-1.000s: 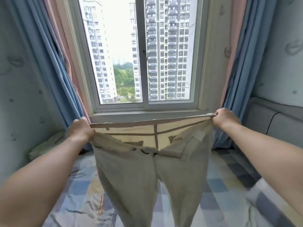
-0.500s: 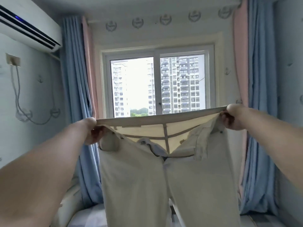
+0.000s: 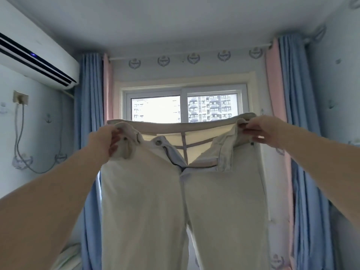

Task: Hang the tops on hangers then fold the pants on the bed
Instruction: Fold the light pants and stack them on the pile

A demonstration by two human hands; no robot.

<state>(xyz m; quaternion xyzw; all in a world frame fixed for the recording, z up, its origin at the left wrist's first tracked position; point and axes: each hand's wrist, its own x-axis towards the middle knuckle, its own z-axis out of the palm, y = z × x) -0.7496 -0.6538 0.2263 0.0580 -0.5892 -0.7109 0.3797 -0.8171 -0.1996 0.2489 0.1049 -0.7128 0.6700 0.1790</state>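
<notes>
Fingers (image 3: 115, 136) of the left hand (image 3: 103, 141) are pinching one corner of the waistband. The right hand (image 3: 263, 131) is pinching the opposite corner. The pale pants (image 3: 175, 211) are hanging unfastened, spread in front of the window (image 3: 155, 109) and blocking its lower part. Blue curtains (image 3: 88, 114) are flanking the window. An air conditioner (image 3: 37, 55) is sitting high to its left.

pants (image 3: 148, 201) legs cut by bottom edge, lower window (image 3: 155, 109) hidden behind waistband

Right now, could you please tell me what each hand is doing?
Left hand: grips the pants at the waistband's left end.
Right hand: pinches the waistband's right end.
</notes>
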